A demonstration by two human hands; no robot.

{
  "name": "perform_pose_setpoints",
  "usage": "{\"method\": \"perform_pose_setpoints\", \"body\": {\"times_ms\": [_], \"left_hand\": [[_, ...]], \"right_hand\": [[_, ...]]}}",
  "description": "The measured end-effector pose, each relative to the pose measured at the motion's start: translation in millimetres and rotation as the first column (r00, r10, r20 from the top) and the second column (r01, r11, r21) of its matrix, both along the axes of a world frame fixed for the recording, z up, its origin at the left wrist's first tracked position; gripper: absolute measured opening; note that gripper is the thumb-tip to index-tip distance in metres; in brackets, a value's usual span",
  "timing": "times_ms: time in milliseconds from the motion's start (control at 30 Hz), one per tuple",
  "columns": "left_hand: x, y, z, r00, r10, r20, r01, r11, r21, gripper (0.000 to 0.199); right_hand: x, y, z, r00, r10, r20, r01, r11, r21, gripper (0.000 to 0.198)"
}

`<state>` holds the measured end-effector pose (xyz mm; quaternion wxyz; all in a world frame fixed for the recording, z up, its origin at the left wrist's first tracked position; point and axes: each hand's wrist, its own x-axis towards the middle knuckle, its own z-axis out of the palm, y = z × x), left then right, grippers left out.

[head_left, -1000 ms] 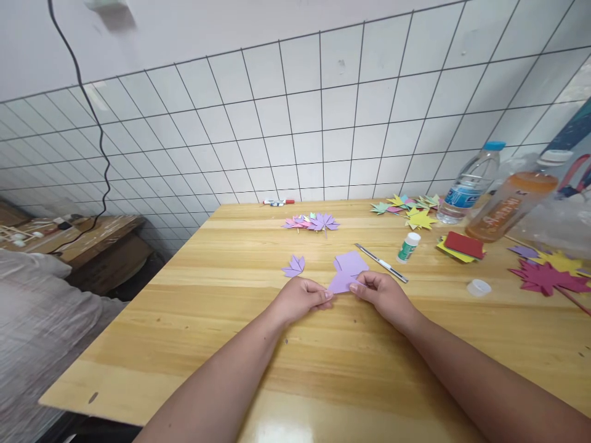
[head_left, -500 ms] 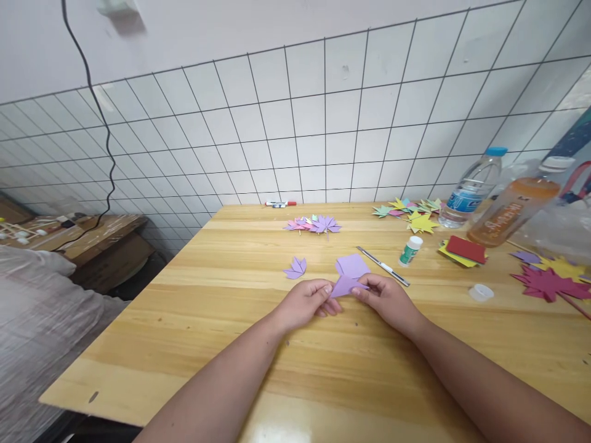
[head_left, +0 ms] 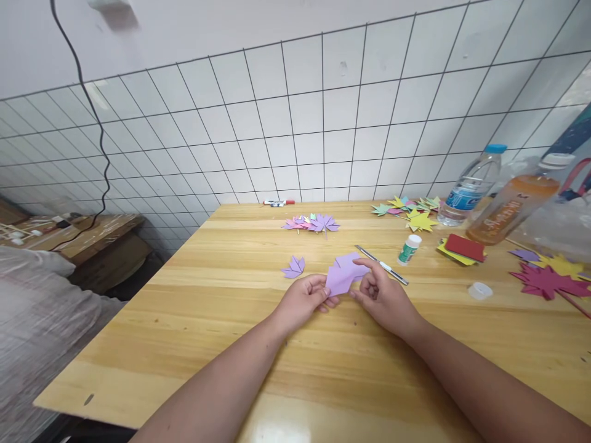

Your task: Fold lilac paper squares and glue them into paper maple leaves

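A creased piece of purple paper [head_left: 340, 280] is pinched at its lower left corner between the thumb and fingers of my left hand [head_left: 305, 299]. My right hand [head_left: 385, 301] is at the paper's right side, its index finger stretched out and its thumb apart, with nothing seen between them. Behind the held piece, more purple paper [head_left: 351, 258] lies on the table, partly hidden. Left of it lies a small folded purple paper leaf [head_left: 294, 267]. A slim craft knife [head_left: 383, 266] lies just beyond my right hand.
On the wooden table [head_left: 207, 344] stand a glue stick [head_left: 409, 250], its cap [head_left: 480, 290] nearby, a water bottle [head_left: 468, 187] and an orange drink bottle [head_left: 517, 200]. Coloured paper [head_left: 464, 247], paper leaves [head_left: 325, 224] and a marker [head_left: 278, 202] lie about. A person's clothed part [head_left: 37, 332] shows left.
The folded purple triangle has been opened out into a wider, flatter piece. My right hand has let go of its right corner and its index finger has lifted and straightened.
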<state>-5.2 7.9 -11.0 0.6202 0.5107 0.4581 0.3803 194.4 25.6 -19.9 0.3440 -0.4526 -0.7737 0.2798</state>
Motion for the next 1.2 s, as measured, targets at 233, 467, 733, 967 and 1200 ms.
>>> {"method": "perform_pose_setpoints", "body": {"times_ms": [233,467,733,967,1200], "left_hand": [[1,0,-1.1,0.998,0.044,0.046,-0.044,0.999,-0.002,0.037],[2,-1,-1.7,0.999,-0.001,0.039,0.001,1.0,-0.005,0.034],[7,-3,-3.1,0.997,-0.056,0.06,0.054,0.998,0.035,0.034],[2,-5,0.5,0.992,-0.114,-0.053,0.116,0.993,0.025,0.043],[3,-4,-2.9,0.984,-0.106,-0.145,0.106,0.994,-0.009,0.035]], "right_hand": [[0,-8,7,0.963,0.204,0.178,-0.223,0.971,0.091,0.029],[-4,-5,6,0.978,0.185,0.097,-0.191,0.98,0.054,0.017],[-9,-2,5,0.99,0.046,-0.136,-0.066,0.987,-0.148,0.012],[-12,0,2,0.967,-0.005,-0.254,-0.074,0.951,-0.3,0.019],[-15,-2,6,0.969,-0.057,-0.242,-0.018,0.956,-0.294,0.016]]}}
